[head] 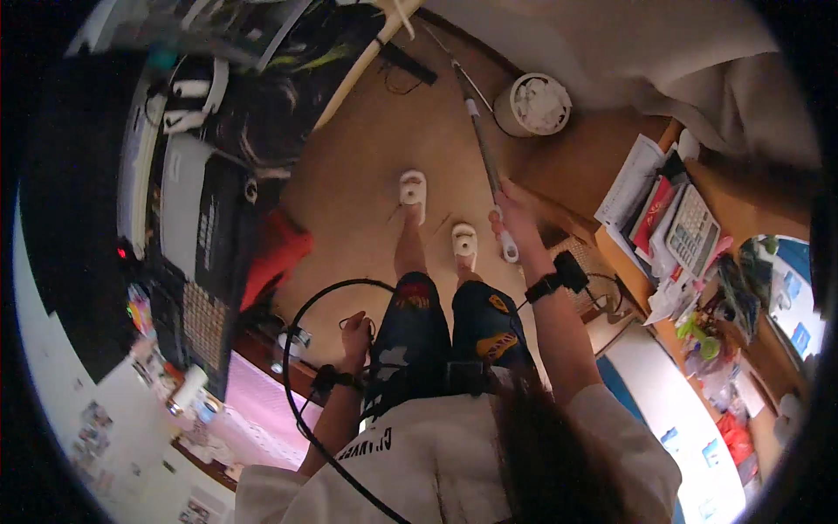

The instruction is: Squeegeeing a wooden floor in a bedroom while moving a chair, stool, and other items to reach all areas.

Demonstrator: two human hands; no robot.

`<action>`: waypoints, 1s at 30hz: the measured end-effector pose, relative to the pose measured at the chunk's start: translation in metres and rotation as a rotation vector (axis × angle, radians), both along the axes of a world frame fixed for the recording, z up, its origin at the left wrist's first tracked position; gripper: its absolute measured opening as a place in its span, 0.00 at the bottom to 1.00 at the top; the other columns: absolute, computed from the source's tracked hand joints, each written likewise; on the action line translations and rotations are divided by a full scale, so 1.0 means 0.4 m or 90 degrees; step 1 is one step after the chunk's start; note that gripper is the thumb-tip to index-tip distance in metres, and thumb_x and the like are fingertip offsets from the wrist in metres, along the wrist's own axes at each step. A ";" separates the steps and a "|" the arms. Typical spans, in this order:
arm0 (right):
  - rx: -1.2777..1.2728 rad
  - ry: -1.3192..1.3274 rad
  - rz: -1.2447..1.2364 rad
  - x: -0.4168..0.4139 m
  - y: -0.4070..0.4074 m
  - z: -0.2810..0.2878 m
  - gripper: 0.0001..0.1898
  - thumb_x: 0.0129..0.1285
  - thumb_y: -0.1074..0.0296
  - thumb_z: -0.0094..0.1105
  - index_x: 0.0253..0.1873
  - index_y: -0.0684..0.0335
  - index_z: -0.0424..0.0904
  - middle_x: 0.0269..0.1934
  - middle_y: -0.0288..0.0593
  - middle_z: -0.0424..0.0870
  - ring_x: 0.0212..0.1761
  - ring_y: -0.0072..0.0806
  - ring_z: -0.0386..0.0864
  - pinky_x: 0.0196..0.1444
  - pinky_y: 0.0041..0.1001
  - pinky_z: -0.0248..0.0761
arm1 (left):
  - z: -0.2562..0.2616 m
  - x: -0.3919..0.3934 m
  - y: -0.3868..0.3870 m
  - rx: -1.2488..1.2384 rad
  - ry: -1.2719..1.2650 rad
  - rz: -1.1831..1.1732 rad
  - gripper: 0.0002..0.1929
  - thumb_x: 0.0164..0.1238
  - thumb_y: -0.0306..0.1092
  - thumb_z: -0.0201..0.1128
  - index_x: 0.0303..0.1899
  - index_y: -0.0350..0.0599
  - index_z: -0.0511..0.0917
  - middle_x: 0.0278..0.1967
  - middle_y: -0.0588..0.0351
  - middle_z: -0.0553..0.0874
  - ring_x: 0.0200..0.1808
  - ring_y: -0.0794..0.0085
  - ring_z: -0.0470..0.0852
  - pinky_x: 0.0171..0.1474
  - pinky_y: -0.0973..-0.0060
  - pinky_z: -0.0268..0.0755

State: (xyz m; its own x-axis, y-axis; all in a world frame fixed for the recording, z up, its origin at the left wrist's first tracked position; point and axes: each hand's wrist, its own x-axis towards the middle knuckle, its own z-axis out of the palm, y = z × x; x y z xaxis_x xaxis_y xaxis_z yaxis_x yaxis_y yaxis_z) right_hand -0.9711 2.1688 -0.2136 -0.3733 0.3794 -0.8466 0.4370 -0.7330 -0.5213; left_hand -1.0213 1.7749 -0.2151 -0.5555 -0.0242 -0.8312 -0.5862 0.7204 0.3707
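My right hand (514,215) is closed around the lower end of a long pole (482,141) with a grey shaft and a white, holed grip end. The pole slants up and away across the floor, and its far end is too dim to make out. Beside its upper part stands a white bin (533,105) filled with white, crumpled material. My left hand (357,337) hangs low beside my left thigh, its fingers curled near a thin dark loop; whether it holds this loop I cannot tell. Each wrist bears a black strap with a device.
At the left are a dark keyboard (208,216) and a red item (278,255). The wooden desk at the right bears a calculator (694,226), papers and books. A black cable (286,357) arcs by my left arm. A dark bar (409,62) lies ahead on the floor.
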 end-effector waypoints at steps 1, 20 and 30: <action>-0.001 0.026 -0.035 -0.034 0.007 -0.018 0.15 0.60 0.62 0.42 0.50 0.60 0.66 0.18 0.31 0.65 0.13 0.17 0.62 0.13 0.17 0.56 | -0.002 -0.037 0.019 -0.014 -0.035 -0.006 0.15 0.56 0.33 0.52 0.44 0.37 0.73 0.27 0.57 0.78 0.23 0.79 0.73 0.25 0.82 0.65; -0.038 -0.014 -0.083 -0.201 -0.067 -0.148 0.24 0.59 0.64 0.48 0.61 0.55 0.57 0.20 0.31 0.68 0.14 0.18 0.64 0.12 0.20 0.57 | -0.171 -0.541 -0.030 0.071 0.097 -0.627 0.09 0.56 0.32 0.49 0.38 0.39 0.69 0.27 0.48 0.77 0.27 0.59 0.76 0.27 0.68 0.66; -0.026 -0.067 -0.147 -0.093 -0.127 0.060 0.21 0.61 0.67 0.44 0.60 0.59 0.59 0.18 0.29 0.66 0.15 0.11 0.60 0.16 0.14 0.56 | -0.033 -0.592 0.196 -0.048 -0.099 -0.480 0.17 0.62 0.42 0.43 0.35 0.37 0.71 0.30 0.50 0.77 0.35 0.66 0.75 0.38 0.71 0.64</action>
State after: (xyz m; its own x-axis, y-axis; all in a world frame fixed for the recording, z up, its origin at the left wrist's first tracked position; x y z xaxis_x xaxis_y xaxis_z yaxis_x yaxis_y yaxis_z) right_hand -1.0083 2.1179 -0.1896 -0.1900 0.4088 -0.8926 0.3052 -0.8396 -0.4495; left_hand -1.2579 1.8532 -0.2282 -0.3209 0.2541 -0.9124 0.0307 0.9656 0.2581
